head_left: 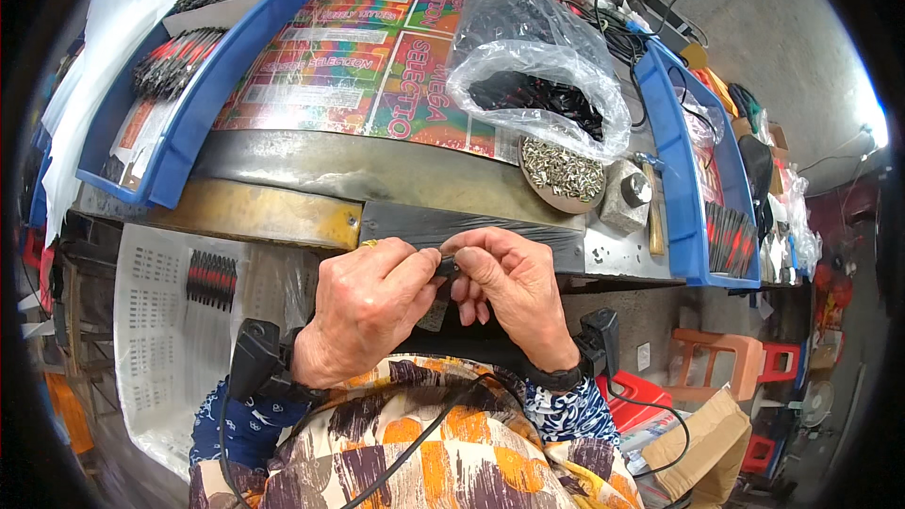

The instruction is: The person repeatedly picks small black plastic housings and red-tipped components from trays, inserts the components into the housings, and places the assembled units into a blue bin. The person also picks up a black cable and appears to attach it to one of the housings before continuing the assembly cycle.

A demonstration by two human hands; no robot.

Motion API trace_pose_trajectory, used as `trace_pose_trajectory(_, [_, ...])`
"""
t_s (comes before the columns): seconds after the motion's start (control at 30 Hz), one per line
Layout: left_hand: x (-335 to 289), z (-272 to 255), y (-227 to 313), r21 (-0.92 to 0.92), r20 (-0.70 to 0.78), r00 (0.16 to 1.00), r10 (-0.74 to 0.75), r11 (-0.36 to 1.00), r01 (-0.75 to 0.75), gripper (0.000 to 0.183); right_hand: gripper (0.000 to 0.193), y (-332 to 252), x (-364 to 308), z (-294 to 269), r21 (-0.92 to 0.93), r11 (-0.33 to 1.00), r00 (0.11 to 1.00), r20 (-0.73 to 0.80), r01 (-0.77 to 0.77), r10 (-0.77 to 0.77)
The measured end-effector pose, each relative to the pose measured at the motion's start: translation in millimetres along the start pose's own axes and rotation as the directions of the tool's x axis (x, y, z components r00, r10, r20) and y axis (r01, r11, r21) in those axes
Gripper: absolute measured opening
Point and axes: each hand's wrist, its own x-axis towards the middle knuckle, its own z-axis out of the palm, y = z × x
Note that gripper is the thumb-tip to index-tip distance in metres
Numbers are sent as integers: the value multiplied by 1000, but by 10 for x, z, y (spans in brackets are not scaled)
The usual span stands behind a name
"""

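Note:
My left hand (pixel 372 297) and my right hand (pixel 509 292) meet at the fingertips, just in front of the table's padded black edge (pixel 405 221). A small black part (pixel 447 266) shows between them, mostly covered by my fingers. The left thumb and forefinger are closed on it. My right thumb and forefinger pinch beside it, with a tiny shiny spot there; what they hold is too small to name. Beyond my hands lies a round dish (pixel 556 200) heaped with small metal pieces. A clear plastic bag (pixel 528 28) of black parts lies open behind it.
A blue bin (pixel 174 165) of black-and-red pieces stands at the left, another blue bin (pixel 674 170) at the right. Near the dish are a metal block (pixel 622 212) and a hammer (pixel 655 226). A white perforated basket (pixel 156 358) with a row of black-and-red pieces (pixel 211 280) is below left.

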Motion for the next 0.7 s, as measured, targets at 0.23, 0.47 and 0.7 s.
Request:
trace_pose_trajectory(0.23, [-16,46,5,3,-8,1000,5,1000,-5,22,19,22,-11,40,-30,1000,1000,-18,2,-2])
trace_pose_trajectory(0.47, [186,-93,-36,-6,32,997,70,998,-70,26,22,-40,-1,38,-110,986,983,-121,123,-136])
trace_pose_trajectory(0.7, [706,-302,-631,182,58,998,6,983,-16,22,25,-74,130,-220,-580,718,804,-173,385,-570])
